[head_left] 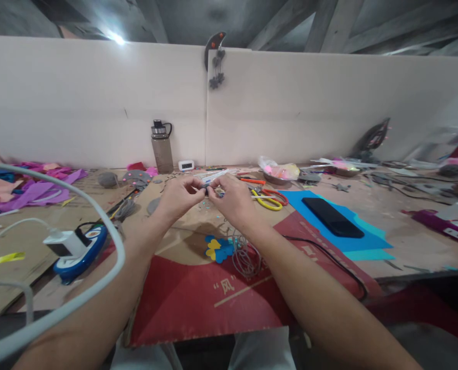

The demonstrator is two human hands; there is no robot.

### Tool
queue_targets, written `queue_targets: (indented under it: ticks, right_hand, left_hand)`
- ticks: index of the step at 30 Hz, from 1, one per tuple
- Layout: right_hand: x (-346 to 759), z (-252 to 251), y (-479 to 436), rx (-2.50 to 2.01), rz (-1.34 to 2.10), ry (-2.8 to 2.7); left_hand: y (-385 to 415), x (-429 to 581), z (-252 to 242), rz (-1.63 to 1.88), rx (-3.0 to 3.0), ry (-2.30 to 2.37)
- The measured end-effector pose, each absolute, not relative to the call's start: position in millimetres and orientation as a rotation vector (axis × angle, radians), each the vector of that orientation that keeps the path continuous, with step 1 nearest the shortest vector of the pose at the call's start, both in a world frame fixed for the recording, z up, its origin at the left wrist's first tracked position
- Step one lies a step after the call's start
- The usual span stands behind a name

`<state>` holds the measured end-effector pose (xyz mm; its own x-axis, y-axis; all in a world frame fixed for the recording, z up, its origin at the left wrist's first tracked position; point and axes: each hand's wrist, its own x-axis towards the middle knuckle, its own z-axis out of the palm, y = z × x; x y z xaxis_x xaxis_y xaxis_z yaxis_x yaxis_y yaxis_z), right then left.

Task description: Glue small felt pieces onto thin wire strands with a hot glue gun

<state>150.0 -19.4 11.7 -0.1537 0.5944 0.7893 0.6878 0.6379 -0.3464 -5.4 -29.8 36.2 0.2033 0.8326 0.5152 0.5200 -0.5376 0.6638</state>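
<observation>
My left hand [183,194] and my right hand [232,199] meet over the cardboard, fingertips pinched together. Between them is a small dark piece, largely covered by the fingers; its kind cannot be made out. Just below the hands lie blue and yellow paper flower shapes [218,249] beside a loose coil of thin grey cord [246,257]. Yellow-handled scissors [268,201] rest to the right of my right hand, close to a red-orange handled tool [278,196].
A red-printed cardboard sheet [190,303] covers the front of the table. On the right, a black phone [332,217] lies on blue paper [302,201]. A bottle [161,151] stands at the back. On the left are a blue power strip [81,257], a white cable [115,241] and purple paper scraps [55,192].
</observation>
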Motion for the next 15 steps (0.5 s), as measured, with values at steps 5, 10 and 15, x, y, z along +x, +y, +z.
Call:
queue_targets:
  ticks: [5, 10, 15]
  right_hand:
    - [149.1, 12.7, -22.1, -1.039, -0.087, -1.859]
    - [151.7, 13.5, -21.3, -1.013, 0.088, -1.879]
    - [153.1, 14.8, -22.1, -1.009, 0.178, -1.856]
  left_hand:
    - [-30.5, -5.3, 37.3, 1.252, 2.282, 1.318]
    - [-33.4, -3.3, 40.3, 1.279, 2.171, 1.336]
    - [-29.3, -5.3, 37.5, 1.241, 1.906, 1.357]
